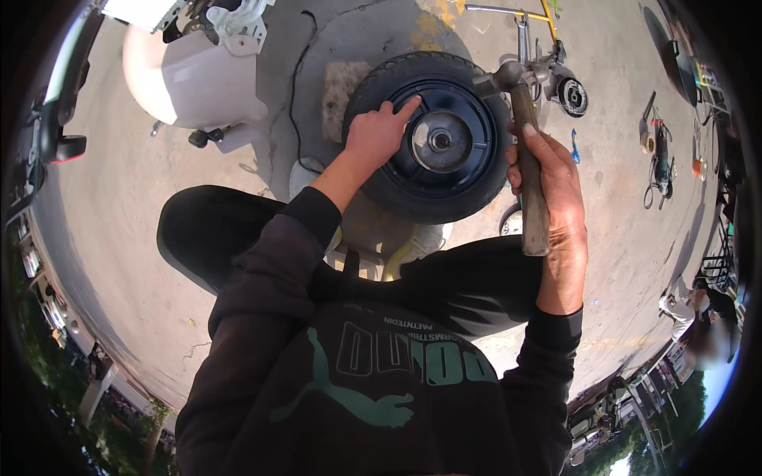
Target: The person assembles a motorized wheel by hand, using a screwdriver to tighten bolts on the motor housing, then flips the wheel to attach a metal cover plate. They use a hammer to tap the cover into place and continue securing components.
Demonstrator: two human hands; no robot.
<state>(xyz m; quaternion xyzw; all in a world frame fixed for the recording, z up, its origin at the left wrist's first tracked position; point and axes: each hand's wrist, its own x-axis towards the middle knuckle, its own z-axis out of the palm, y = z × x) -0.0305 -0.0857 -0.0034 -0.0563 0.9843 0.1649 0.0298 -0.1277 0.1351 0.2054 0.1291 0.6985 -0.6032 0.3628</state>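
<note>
A wheel with a black tyre and a dark blue metal hub lies flat in front of me. A round silver centre with an axle end stands in the hub's middle. My left hand reaches over the tyre's left side, its index finger stretched out to the hub's upper left edge and the other fingers partly curled. In my right hand is a hammer with a wooden handle. The hammer's metal head is over the wheel's upper right edge, apart from the hub.
A worn block lies against the tyre's left side, near a black cable. A pale plastic cover stands at the far left. Wrenches and a round black part lie beyond the hammer. A power tool is farther right.
</note>
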